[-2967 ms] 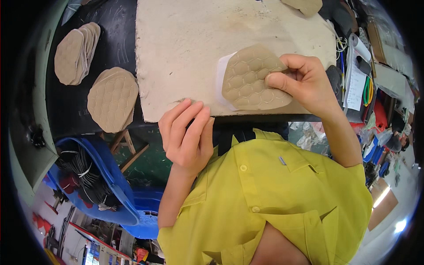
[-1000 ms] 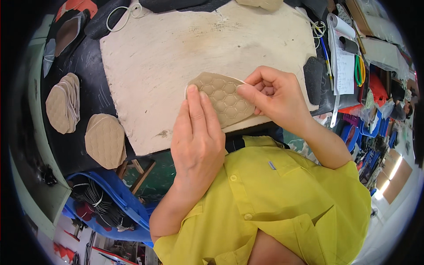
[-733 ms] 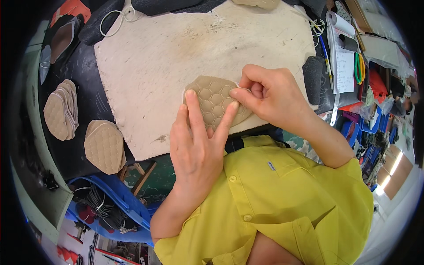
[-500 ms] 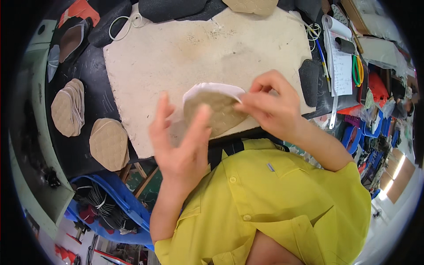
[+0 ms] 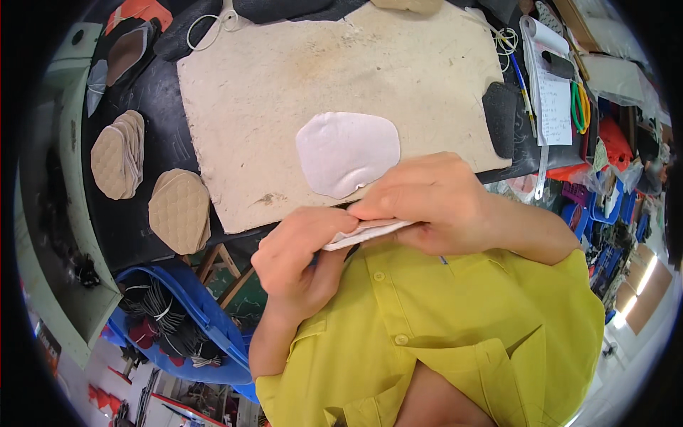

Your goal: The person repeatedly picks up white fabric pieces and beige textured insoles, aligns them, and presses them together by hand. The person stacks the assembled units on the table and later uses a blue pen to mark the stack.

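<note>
In front of my chest, just off the board's near edge, I hold a thin padded fabric piece (image 5: 368,232) seen almost edge-on. A white edge of it shows between my hands. My left hand (image 5: 302,252) pinches its left end, with fingers on top and the thumb below. My right hand (image 5: 427,203) is closed on the other end, its fingertips close to those of the left. Just beyond them, a rounded white fabric piece (image 5: 348,153) lies flat on the worn cream board (image 5: 249,114), slightly puckered at its near edge.
Left of the board are two stacks of tan quilted pieces, a farther stack (image 5: 117,156) and a nearer stack (image 5: 179,213). A blue bin (image 5: 188,299) with dark cords stands below. At right lie a notepad (image 5: 551,107), a metal ruler (image 5: 542,171) and green-orange-handled scissors (image 5: 580,107).
The tan quilted piece has left the board and both hands have come down toward my chest. My left hand, open before, now grips a piece. A white piece now shows flat on the board.
</note>
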`<state>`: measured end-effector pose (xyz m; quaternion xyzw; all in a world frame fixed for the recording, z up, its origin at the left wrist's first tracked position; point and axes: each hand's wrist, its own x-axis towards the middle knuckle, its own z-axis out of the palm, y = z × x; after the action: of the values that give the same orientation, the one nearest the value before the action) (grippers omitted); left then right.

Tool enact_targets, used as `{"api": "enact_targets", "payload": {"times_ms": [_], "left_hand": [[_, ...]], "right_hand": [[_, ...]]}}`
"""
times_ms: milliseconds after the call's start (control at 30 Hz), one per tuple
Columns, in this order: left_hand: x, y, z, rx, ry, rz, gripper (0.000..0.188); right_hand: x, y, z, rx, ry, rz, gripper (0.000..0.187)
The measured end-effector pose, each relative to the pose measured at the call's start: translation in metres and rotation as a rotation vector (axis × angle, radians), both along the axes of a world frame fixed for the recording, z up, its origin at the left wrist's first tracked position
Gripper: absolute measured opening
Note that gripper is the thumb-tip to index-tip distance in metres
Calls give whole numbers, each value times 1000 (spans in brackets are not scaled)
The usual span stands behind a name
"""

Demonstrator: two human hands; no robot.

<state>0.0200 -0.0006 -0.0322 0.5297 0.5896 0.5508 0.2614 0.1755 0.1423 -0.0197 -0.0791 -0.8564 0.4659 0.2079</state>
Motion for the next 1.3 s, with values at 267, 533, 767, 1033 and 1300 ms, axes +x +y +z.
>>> {"api": "enact_targets", "payload": {"times_ms": [267, 533, 767, 1033, 1300], "left_hand": [[6, -12, 3, -70, -300, 171, 22], [-51, -29, 10, 33, -443, 952, 7], [-120, -56, -9, -260, 691, 1023, 24], [-30, -5, -35, 16, 778, 309, 22], [-13, -7, -29, -12, 421, 257, 22]], "right_hand": [[-12, -3, 13, -141, -142, -35, 17], [-24, 48, 6, -23, -135, -308, 12], [-26, 157, -32, 955, -391, -853, 30], [-30, 154, -36, 1051, -357, -871, 44], [-5, 144, -11, -307, -59, -561, 26]]}}
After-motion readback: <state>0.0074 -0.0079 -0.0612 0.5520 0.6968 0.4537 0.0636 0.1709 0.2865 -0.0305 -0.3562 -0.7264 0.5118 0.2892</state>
